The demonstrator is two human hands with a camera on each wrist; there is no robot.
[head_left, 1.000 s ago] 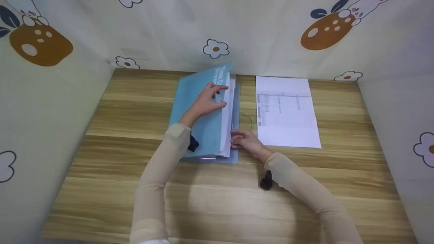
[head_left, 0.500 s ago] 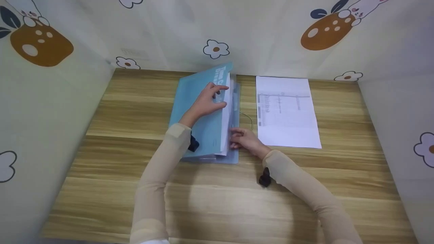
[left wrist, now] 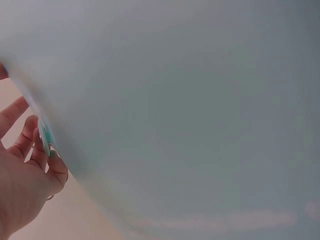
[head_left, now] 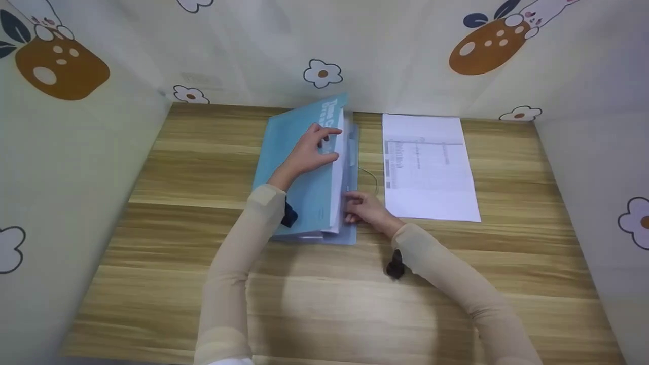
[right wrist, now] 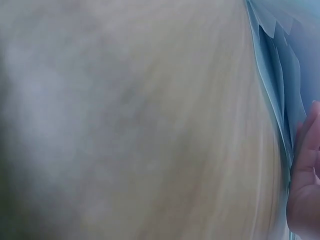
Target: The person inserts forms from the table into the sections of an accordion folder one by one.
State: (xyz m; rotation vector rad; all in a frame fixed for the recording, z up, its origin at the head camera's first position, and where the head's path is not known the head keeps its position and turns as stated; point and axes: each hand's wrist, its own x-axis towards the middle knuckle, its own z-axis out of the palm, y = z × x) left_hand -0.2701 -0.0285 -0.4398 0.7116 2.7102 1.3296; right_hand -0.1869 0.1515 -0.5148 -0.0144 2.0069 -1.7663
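A blue display folder [head_left: 299, 177] with white lettering on its cover lies at the middle back of the table, its cover and a stack of white leaves lifted from the back cover. My left hand [head_left: 305, 151] lies over the cover, fingers and thumb curled at its right edge, gripping it. The left wrist view has this hand [left wrist: 25, 175] at the cover's bent edge. At the folder's lower right side, my right hand [head_left: 370, 210] touches the leaf edges with bent fingers. The right wrist view shows blue leaves [right wrist: 277, 85] beside that hand [right wrist: 305, 190]; its fingertips are hidden.
A printed sheet [head_left: 428, 167] lies flat to the right of the folder. A thin elastic cord [head_left: 374, 178] loops out from the folder's right side. The wooden table [head_left: 324, 304] meets patterned curtain walls [head_left: 253, 56] at the back and sides.
My right hand has shifted slightly up and left along the leaf edges, and its fingers have moved a little. The left hand and the folder cover stay where they were.
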